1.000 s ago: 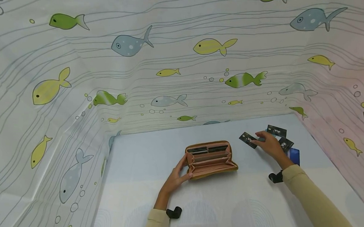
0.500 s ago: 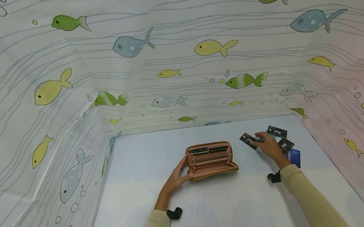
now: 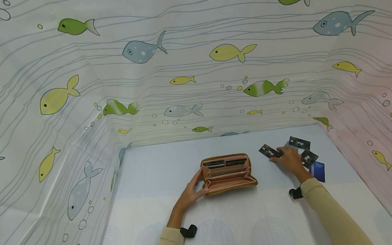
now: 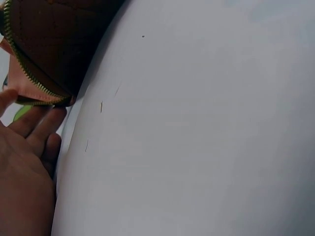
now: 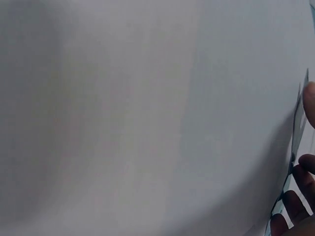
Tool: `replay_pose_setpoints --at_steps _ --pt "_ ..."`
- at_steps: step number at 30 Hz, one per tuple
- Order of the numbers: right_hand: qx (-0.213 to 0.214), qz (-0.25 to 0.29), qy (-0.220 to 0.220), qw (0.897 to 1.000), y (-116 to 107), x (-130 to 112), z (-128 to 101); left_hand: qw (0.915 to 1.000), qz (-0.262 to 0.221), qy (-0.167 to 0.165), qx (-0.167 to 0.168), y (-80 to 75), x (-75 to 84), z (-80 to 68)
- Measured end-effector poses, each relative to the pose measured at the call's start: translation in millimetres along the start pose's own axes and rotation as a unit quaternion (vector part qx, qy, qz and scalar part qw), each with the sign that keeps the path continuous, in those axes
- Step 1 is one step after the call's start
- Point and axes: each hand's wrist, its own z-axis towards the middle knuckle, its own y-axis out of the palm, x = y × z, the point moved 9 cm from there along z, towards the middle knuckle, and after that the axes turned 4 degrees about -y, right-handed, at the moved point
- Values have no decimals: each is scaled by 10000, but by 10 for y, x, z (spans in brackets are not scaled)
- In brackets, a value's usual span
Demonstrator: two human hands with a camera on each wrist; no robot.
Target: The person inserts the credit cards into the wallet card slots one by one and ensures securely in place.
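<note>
A zip-around wallet (image 3: 228,178) with a pink lining lies unzipped on the table, dark cards (image 3: 235,162) standing in its slots. My left hand (image 3: 188,194) grips the wallet's left end, thumb at the front lower corner and fingers along the side. In the left wrist view, the wallet's brass zip and quilted outside (image 4: 54,39) show above the fingertips. My right hand (image 3: 288,158) pinches a black "VIP" card (image 3: 268,151) by its right end, between thumb and fingers. Seen nearly edge-on in the right wrist view, thin cards (image 5: 297,128) lie by the right fingers.
Right beside the right hand lie more black VIP cards (image 3: 299,143), another black card (image 3: 309,158) and a blue card (image 3: 318,171). A bit of light blue card shows behind the hand. Fish-patterned sheeting (image 3: 184,96) rises around the pale table (image 3: 153,179).
My right fingers have shifted slightly and come closer together at the black card's end. The left hand and wallet hold their place; the whole view has drifted a little.
</note>
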Motion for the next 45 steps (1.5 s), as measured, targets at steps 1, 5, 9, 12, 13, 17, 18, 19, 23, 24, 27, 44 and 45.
replay_pose_setpoints --at_steps 1,5,9,12,13,17,18,19,23,24,27,44,45 --pt "7 -102 -18 9999 10 6 6 10000 -15 0 3 0 0 -1" --pt "41 -314 -86 9995 36 14 25 10000 -21 -11 9 3 -4 -4" --pt "40 -216 -87 9997 40 -2 49 10000 20 -10 21 4 -9 -1" --pt "-1 -65 -51 10000 37 -14 81 10000 28 1 36 5 -8 1" --pt "-40 -29 -22 10000 38 -13 93 10000 27 2 38 5 -6 1" --pt "-182 9 116 9998 38 18 136 10000 18 -60 30 5 -8 3" --pt "-218 8 158 9996 41 34 144 10000 12 -65 28 7 -6 3" --pt "-247 14 192 9995 44 47 149 10000 17 -72 27 9 -6 2" --pt "-234 126 260 9993 41 67 161 9999 93 -103 -87 -9 185 -21" --pt "-215 158 268 9993 44 65 162 9998 104 -109 -134 -15 245 -27" --pt "-119 235 221 9994 54 45 156 9996 114 -129 -222 -20 346 -35" --pt "396 791 -322 9956 -17 -131 -25 9999 -82 -35 118 -40 36 6" --pt "406 811 -329 9953 -18 -128 -41 9998 -202 -19 87 -37 38 6"
